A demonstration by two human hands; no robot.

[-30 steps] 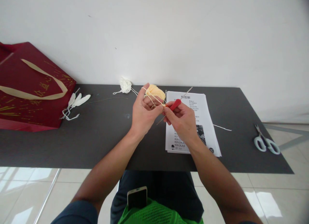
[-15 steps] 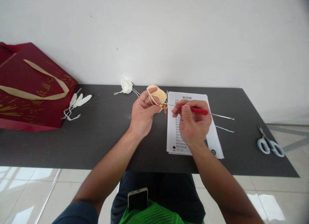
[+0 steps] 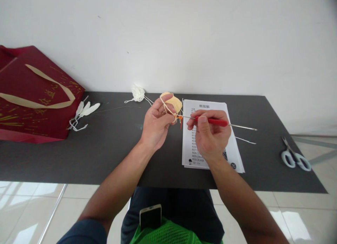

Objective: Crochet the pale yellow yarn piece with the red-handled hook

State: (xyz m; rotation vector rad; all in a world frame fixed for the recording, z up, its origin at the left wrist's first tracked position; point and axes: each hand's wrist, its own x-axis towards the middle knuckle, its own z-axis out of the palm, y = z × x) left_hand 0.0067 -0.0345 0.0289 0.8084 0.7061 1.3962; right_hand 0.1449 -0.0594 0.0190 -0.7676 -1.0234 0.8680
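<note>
Over the dark table, my right hand (image 3: 213,135) grips a crochet hook by its red handle (image 3: 214,122); a thin metal shaft sticks out at either end. Its left tip meets a small bit of crochet work with an orange strand (image 3: 180,118), pinched by my left hand (image 3: 157,126) between thumb and fingers. Pale yellow yarn loops over my raised left forefinger. Just behind those fingers lies a pale yellow yarn ball (image 3: 173,100), partly hidden. The exact stitches at the hook tip are too small to make out.
Printed sheets (image 3: 204,159) lie under my right hand. Scissors (image 3: 295,159) rest near the table's right edge. A white yarn bundle (image 3: 138,93) sits by the wall, white crocheted pieces (image 3: 89,109) beside a red gift bag (image 3: 39,96). A phone (image 3: 150,217) is at my lap.
The hook's left end has shifted slightly at the crochet work. My left fingers have moved a little around the yarn; both hands keep nearly the same place.
</note>
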